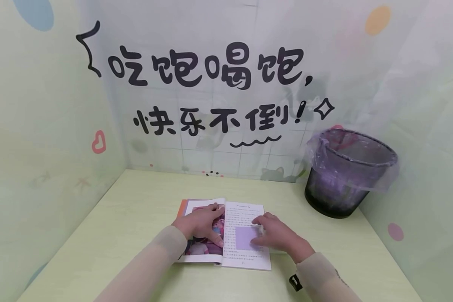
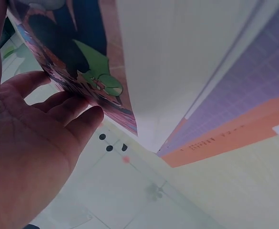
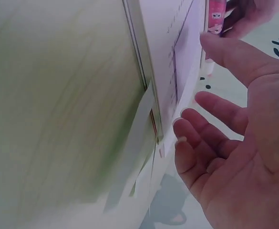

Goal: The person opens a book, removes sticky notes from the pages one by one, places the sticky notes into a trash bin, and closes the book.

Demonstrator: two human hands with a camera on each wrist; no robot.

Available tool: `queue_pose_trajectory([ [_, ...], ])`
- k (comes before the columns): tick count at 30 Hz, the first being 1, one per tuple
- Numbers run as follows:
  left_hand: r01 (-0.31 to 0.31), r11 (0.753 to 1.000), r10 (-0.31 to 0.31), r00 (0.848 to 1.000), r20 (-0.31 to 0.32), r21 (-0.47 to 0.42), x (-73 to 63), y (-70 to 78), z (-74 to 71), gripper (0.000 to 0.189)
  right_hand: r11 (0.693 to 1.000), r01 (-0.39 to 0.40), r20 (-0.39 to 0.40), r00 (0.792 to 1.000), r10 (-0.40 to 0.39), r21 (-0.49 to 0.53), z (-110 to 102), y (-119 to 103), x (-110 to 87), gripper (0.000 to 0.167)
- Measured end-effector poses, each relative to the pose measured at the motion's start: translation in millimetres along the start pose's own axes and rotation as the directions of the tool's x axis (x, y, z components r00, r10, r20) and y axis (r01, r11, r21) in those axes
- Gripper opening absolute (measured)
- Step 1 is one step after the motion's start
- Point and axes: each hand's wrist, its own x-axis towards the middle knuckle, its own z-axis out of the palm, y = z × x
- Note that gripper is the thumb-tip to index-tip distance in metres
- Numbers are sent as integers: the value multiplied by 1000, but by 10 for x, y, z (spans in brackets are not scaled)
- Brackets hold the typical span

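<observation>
An open book lies on the table, a colour picture on its left page and printed text on its right. On the text page sits a square purple sticky note. My left hand rests with spread fingers on the picture page. Over the right page is my right hand, its thumb at the sticky note and its other fingers loosely bent. The right wrist view shows that thumb near the note. Orange and purple cover edges show under the left pages.
A black bin with a clear purple liner stands at the back right. A pale paper strip sticks out beside the book. Printed cloth walls enclose the light table. A black tag shows by the right sleeve.
</observation>
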Motion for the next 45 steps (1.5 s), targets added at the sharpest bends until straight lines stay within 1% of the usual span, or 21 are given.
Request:
queue_pose_trajectory([
  [3, 10, 1000, -10, 1000, 2, -3, -9, 7, 4, 122, 1000, -22, 18, 1000, 22, 1, 28, -32, 8, 69],
  [6, 14, 1000, -14, 1000, 1, -4, -21, 14, 5, 122, 999, -49, 33, 998, 49, -12, 52, -59, 21, 74],
  [9, 15, 1000, -15, 1000, 1, -9, -30, 16, 6, 121, 998, -58, 45, 997, 59, -16, 65, -85, 35, 73],
  [16, 10, 1000, -10, 1000, 1, -11, -49, 18, -3, 121, 999, -49, 66, 997, 48, 7, 74, -127, 48, 64],
  [19, 11, 1000, -11, 1000, 4, -12, -47, 12, -6, 122, 998, -50, 68, 997, 48, 24, 89, -123, 56, 67],
  [22, 15, 1000, -15, 1000, 8, -18, -39, 1, -4, 122, 999, -24, 77, 997, 20, 48, 94, -112, 50, 76],
  [25, 9, 1000, -9, 1000, 9, -18, -40, -4, -5, 123, 997, 18, 102, 994, -25, 72, 76, -101, 29, 79],
  [29, -3, 1000, 3, 1000, 5, -9, -49, -2, -3, 123, 995, 70, 161, 984, -81, 70, 45, -84, -5, 66],
  [31, -6, 1000, 6, 1000, 4, -7, -53, -2, -3, 123, 995, 92, 175, 980, -98, 45, 42, -75, -17, 60],
  [32, -7, 1000, 7, 1000, 3, -6, -53, -3, -1, 123, 994, 109, 167, 980, -111, 25, 48, -69, -21, 56],
  [34, -6, 1000, 6, 1000, 3, -5, -54, -5, 0, 123, 990, 141, 125, 982, -139, -10, 66, -58, -22, 45],
  [36, -5, 1000, 5, 1000, 3, -6, -54, -6, 0, 123, 983, 177, 61, 983, -174, -51, 83, -48, -26, 32],
  [38, -6, 1000, 6, 1000, 3, -9, -52, -6, 2, 123, 976, 202, -3, 979, -203, -87, 89, -45, -33, 22],
  [41, -8, 1000, 8, 1000, 1, -15, -50, -4, 3, 122, 963, 228, -66, 969, -239, -147, 72, -42, -41, 13],
  [45, -2, 1000, 2, 1000, 1, -11, -51, -7, 5, 122, 939, 249, -105, 954, -280, -239, 56, -36, -26, 6],
])
